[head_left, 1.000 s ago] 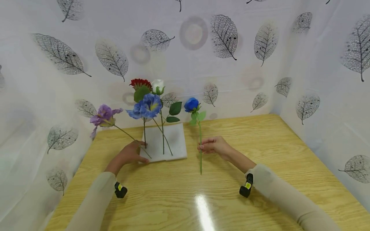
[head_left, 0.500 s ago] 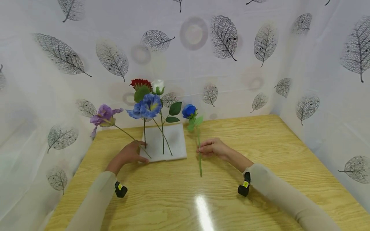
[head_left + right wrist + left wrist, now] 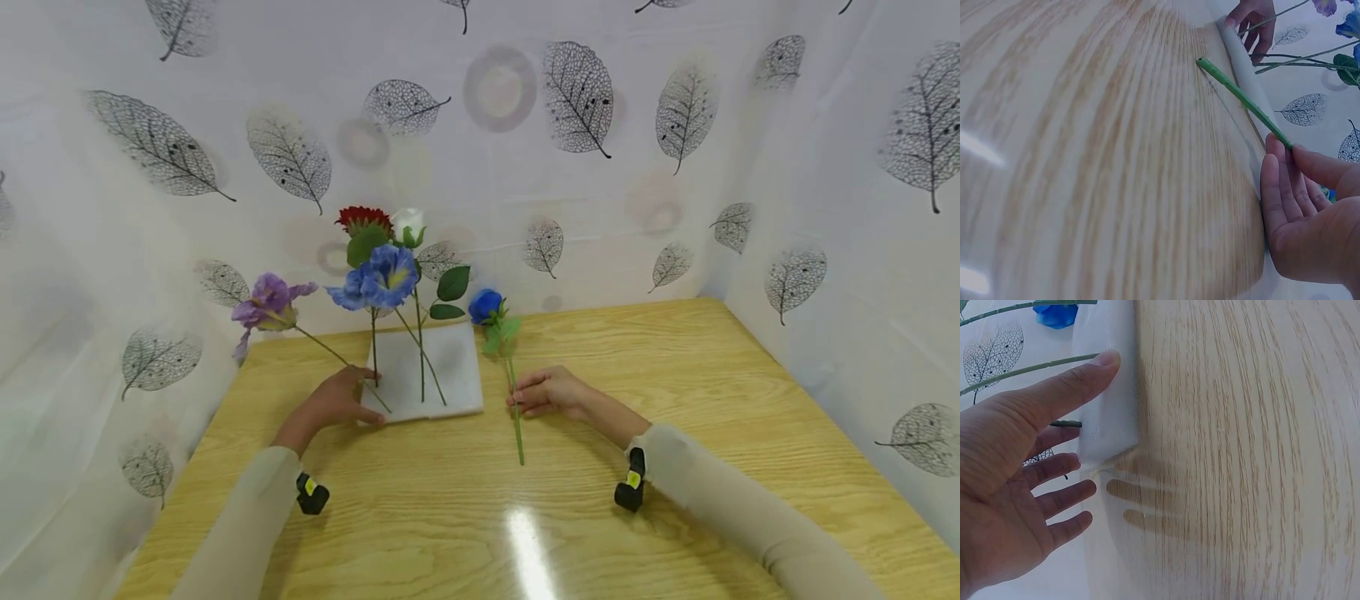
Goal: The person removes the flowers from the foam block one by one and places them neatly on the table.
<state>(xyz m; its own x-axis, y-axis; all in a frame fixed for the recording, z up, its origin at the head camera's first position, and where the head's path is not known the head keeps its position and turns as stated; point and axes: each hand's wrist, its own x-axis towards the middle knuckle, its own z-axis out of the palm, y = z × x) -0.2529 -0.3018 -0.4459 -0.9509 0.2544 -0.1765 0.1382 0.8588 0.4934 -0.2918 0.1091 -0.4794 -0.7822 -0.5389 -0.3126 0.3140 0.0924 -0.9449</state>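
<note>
Round blue rose (image 3: 485, 307): green-leaved, slim-stemmed, tilted.
Right hand (image 3: 551, 393): fingers pinching green stem (image 3: 519, 437).
Left hand (image 3: 336, 399): fingers spread at left edge of white foam slab (image 3: 461, 358).

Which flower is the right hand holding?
The deep blue flower, rightmost in the head view. The right hand pinches its green stem beside the white block; the purple flower, red flower, white flower and paler blue flower have stems reaching the block.

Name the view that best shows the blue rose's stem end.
The right wrist view: it shows the stem end up close, clear of the right hand. The head view shows it small; the left wrist view doesn't show it.
</note>
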